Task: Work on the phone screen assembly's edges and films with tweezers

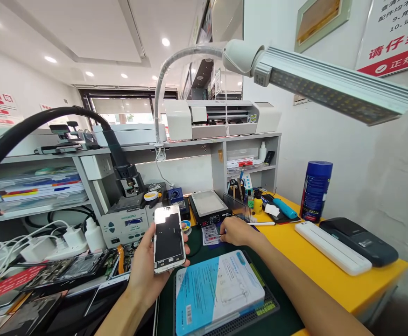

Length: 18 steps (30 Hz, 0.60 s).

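Note:
My left hand (144, 261) is closed around a phone screen (169, 239), a white-edged panel with a dark back that tilts up towards me. My right hand (237, 231) reaches across the dark green mat (197, 249), its fingers pinched at the right edge of a small clear plastic bag (210, 234) with print on it. That bag lies just in front of a flat heating plate (209, 205). Nearer to me, a blue and white box (220, 289) rests on a dark grid-patterned case (270, 305). The fingertips of my right hand are partly hidden.
A grey soldering station (125, 228) stands left, near white chargers (74, 237) and loose phone boards (67, 270). Along the right lie a white bar (333, 247), a black device (360, 240) and a blue can (316, 191). An LED lamp (330, 84) hangs overhead.

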### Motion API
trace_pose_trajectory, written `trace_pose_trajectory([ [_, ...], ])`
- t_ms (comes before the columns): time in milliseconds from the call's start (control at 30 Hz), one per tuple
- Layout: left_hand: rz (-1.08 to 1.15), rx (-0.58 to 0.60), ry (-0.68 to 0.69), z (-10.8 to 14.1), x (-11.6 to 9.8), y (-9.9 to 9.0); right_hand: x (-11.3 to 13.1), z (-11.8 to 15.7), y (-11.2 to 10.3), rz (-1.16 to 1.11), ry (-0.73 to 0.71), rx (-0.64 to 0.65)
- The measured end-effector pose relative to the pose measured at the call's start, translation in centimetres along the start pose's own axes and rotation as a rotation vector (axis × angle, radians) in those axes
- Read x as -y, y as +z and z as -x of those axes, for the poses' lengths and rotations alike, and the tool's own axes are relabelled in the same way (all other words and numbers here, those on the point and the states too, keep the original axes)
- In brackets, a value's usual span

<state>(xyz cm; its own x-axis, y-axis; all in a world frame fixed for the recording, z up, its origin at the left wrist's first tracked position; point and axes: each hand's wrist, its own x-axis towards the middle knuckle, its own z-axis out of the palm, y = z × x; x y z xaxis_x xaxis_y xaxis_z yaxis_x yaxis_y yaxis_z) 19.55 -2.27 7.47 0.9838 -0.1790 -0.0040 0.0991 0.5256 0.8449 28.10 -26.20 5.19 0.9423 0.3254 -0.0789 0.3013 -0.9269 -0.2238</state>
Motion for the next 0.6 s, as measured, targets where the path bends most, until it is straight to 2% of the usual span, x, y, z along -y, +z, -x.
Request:
trace_pose_trajectory([
  [167,-0.027,-0.049,0.045,-0.2,-0.1,-0.1,0.0,0.0,0.0,-0.053,-0.002,-0.018],
  [367,-0.013,-0.212,0.267,-0.7,-1.6,-1.3,0.4,0.1,0.0,-0.139,0.004,-0.118],
  [467,-0.001,-0.281,0.340,-1.0,-2.2,-2.1,1.0,0.3,-0.1,-0.230,0.007,-0.190],
  [600,0.025,-0.312,0.396,-1.1,-2.8,-2.9,2.6,1.0,-1.0,-0.406,-0.023,-0.254],
])
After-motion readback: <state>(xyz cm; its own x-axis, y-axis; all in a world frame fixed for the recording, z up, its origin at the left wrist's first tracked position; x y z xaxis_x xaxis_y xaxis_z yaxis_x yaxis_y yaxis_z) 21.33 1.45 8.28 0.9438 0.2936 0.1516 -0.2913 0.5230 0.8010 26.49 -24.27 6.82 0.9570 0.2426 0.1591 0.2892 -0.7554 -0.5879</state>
